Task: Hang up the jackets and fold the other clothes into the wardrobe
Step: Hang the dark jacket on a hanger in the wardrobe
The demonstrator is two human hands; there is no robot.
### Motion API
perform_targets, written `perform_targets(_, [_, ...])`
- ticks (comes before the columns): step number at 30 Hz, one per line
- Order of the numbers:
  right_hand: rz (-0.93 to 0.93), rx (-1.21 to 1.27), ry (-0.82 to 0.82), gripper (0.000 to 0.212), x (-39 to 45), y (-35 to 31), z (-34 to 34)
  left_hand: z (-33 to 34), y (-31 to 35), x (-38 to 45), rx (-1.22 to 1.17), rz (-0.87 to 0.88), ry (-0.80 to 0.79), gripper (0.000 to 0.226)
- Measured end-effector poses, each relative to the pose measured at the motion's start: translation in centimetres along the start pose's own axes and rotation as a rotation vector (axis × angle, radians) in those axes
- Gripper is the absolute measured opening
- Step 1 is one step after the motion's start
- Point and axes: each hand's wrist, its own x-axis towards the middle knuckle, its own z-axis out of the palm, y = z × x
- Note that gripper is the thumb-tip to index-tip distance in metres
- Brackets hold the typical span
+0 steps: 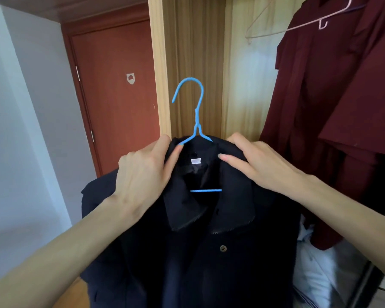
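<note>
Wardrobe panels of pale wood fill the background, with a red-brown door to their left. Nearest the camera hangs the dark navy jacket (209, 252), its body dropping straight down out of view, a single round button showing on the front. Both hands pinch its collar: the left hand (142, 172) clamps the left side of the collar, thumb in front, and the right hand (260, 161) lies over the right shoulder, fingertips pressed on the fabric. Each grip is closed on the jacket. Between them a white neck label (196, 161) shows, but no writing on it can be read (too small and washed out).

The blue hanger (198, 112) is already threaded inside the jacket; its hook rises upright just above and between the two hands, about equally near each, its opening turned left.

Farther back, upper right, a maroon garment (331, 96) hangs beside what seems to be an empty pink hanger (298, 27). The rail itself is out of view, probably above, so the hook must travel up and rightward.
</note>
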Motion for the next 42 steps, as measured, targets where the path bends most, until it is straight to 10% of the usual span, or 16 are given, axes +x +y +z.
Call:
perform_targets(19, [-0.051, 0.197, 0.077, 0.028, 0.7, -0.9, -2.2, -0.1, -1.3, 2.2, -0.223, 0.0, -0.2, 0.034])
perform_targets(30, [0.305, 0.726, -0.398, 0.038, -1.6, 3.3, -5.1, 0.1, 1.6, 2.9, -0.114, 0.146, -0.142, 0.028])
perform_targets(37, [0.1, -0.089, 0.128, 0.039, -2.1, 1.6, -2.2, 0.9, 2.6, 3.7, -0.2, 0.123, -0.105, 0.022])
perform_targets(42, [0.175, 0.1, 0.246, 0.059, -2.1, 1.9, -1.7, 1.2, 2.8, 3.4, -0.121, 0.14, -0.071, 0.026])
